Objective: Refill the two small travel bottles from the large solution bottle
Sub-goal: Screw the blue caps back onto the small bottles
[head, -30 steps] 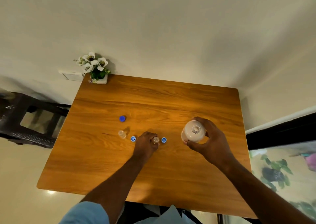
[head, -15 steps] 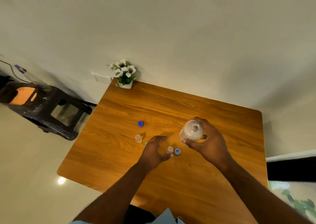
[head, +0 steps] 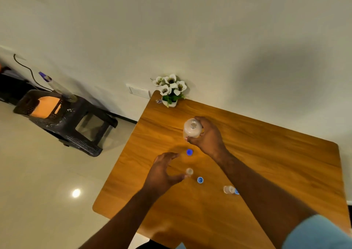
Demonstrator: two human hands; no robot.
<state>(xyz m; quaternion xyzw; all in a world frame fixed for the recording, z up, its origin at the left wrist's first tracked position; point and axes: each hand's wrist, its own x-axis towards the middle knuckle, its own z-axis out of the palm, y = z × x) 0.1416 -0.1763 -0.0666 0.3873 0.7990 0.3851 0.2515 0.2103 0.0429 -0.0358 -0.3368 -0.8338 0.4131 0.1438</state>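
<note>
- Pale tiled floor at far left, with a dark plastic stool [head: 64,119] against the wall and a clear spray bottle [head: 57,86] leaning on top of it.
- Further right, a wooden table [head: 266,163] pushed to the cream wall, with a small pot of white flowers [head: 171,89] at its far corner.
- Left hand [head: 163,172] hovering low over the table, fingers spread and loosely curved, holding nothing; thumb tip close beside the nearer small travel bottle [head: 189,171], contact too fine to judge.
- That bottle upright and uncapped, with a blue cap [head: 200,180] lying mouth-up just to its right and a larger blue cap [head: 189,152] lying just beyond it.
- Large solution bottle [head: 192,128] lifted clear of the table toward the far side, uncapped, roughly upright, wrapped in the fingers of the right hand [head: 207,136].
- Second small travel bottle [head: 228,189] standing open near the right forearm, another blue cap [head: 236,191] touching it and half hidden behind the arm.
- Judged step: steadying the nearer bottle ahead of a pour.
- Best done by pinching the little bottle low, bringing the big bottle's mouth close over the neck, and tilting slowly for a thin stream.
- Worth minding: the right forearm passing close to the second bottle, light and easily toppled.
</note>
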